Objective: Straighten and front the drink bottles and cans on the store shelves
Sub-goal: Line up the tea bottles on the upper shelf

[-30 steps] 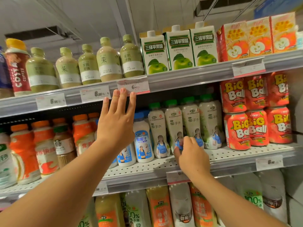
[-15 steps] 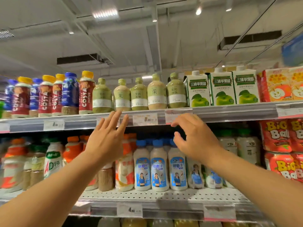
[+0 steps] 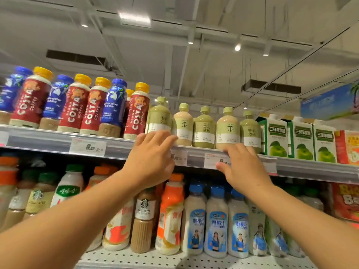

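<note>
Left hand (image 3: 150,162) and right hand (image 3: 243,167), fingers extended and holding nothing, just below the tea bottles (image 3: 204,129) at the upper shelf (image 3: 48,138) edge.

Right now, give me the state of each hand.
Left hand: open, fingers straight, reaching at the green tea bottles.
Right hand: open, fingers loosely bent at the shelf edge, holding nothing.
</note>
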Action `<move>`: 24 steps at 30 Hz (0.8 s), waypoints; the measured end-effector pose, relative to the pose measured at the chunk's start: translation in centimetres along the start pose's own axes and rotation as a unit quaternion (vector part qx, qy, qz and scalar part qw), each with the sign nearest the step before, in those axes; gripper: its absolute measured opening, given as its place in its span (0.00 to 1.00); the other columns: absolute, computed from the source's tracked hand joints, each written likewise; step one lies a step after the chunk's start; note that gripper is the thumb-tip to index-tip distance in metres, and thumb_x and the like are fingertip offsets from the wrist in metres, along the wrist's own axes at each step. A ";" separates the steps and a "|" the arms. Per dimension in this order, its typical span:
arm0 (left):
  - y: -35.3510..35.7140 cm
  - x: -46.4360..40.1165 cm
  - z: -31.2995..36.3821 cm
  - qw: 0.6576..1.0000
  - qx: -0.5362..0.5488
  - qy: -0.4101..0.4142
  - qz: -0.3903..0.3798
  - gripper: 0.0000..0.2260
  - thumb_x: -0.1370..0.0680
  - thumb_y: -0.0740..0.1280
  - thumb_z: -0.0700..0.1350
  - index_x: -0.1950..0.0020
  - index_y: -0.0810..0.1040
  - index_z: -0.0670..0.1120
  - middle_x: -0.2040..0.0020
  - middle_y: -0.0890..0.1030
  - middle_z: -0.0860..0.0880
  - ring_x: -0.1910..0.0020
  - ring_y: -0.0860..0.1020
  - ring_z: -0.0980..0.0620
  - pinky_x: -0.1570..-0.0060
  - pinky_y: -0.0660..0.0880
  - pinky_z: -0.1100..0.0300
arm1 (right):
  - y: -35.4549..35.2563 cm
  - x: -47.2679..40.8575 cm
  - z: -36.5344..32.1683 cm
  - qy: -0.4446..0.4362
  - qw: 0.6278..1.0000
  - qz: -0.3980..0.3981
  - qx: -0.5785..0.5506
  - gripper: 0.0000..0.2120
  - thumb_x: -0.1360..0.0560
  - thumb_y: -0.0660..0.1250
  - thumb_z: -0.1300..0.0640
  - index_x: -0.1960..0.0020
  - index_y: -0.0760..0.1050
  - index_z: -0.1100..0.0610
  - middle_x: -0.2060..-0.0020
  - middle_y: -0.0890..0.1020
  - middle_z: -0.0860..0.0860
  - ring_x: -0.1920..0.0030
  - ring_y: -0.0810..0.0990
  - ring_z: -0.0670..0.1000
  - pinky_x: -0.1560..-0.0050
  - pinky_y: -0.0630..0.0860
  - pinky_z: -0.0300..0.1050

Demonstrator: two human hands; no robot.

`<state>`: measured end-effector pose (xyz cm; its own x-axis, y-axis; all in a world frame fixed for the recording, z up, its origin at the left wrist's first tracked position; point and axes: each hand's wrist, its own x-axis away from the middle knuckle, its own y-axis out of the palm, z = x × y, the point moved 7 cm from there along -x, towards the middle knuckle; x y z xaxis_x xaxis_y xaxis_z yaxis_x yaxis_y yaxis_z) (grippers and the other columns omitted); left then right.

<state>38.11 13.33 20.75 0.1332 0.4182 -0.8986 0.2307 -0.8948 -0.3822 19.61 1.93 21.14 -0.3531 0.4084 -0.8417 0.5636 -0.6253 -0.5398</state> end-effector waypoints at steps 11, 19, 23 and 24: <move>-0.2 -13.4 -7.2 0.991 -0.073 -0.098 -0.056 0.31 0.23 0.59 0.61 0.24 0.60 0.49 0.24 0.63 0.47 0.24 0.56 0.45 0.27 0.52 0.43 | -0.5 -1.4 -1.1 0.060 0.997 -0.038 0.030 0.18 0.26 0.71 0.46 0.41 0.70 0.51 0.45 0.73 0.49 0.44 0.69 0.52 0.47 0.74 0.50; -1.5 -12.5 -5.9 0.995 -0.036 -0.085 0.045 0.27 0.27 0.68 0.58 0.32 0.68 0.47 0.37 0.73 0.38 0.38 0.69 0.37 0.40 0.67 0.41 | -0.4 -1.6 -0.7 0.037 0.999 -0.010 0.022 0.19 0.26 0.70 0.46 0.40 0.69 0.52 0.45 0.73 0.51 0.43 0.69 0.54 0.52 0.70 0.50; -2.2 -10.4 -3.9 0.988 0.094 -0.103 0.067 0.28 0.27 0.71 0.51 0.30 0.63 0.55 0.45 0.72 0.42 0.53 0.68 0.46 0.56 0.68 0.51 | -0.3 -1.4 -0.6 0.024 0.999 0.002 0.027 0.19 0.25 0.69 0.46 0.40 0.69 0.53 0.44 0.73 0.52 0.43 0.69 0.55 0.54 0.67 0.50; -2.2 -9.7 -3.3 0.989 0.101 -0.089 0.057 0.29 0.27 0.72 0.49 0.30 0.62 0.56 0.46 0.70 0.44 0.53 0.67 0.48 0.56 0.67 0.53 | -0.3 -1.3 -0.6 0.019 0.999 0.009 0.027 0.19 0.25 0.69 0.46 0.39 0.69 0.54 0.44 0.73 0.52 0.43 0.69 0.56 0.54 0.67 0.50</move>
<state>39.43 11.78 31.07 -0.0285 0.2947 -0.9552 0.0233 -0.9551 -0.2953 20.39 1.99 22.41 -0.3136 0.4219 -0.8507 0.5279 -0.6672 -0.5255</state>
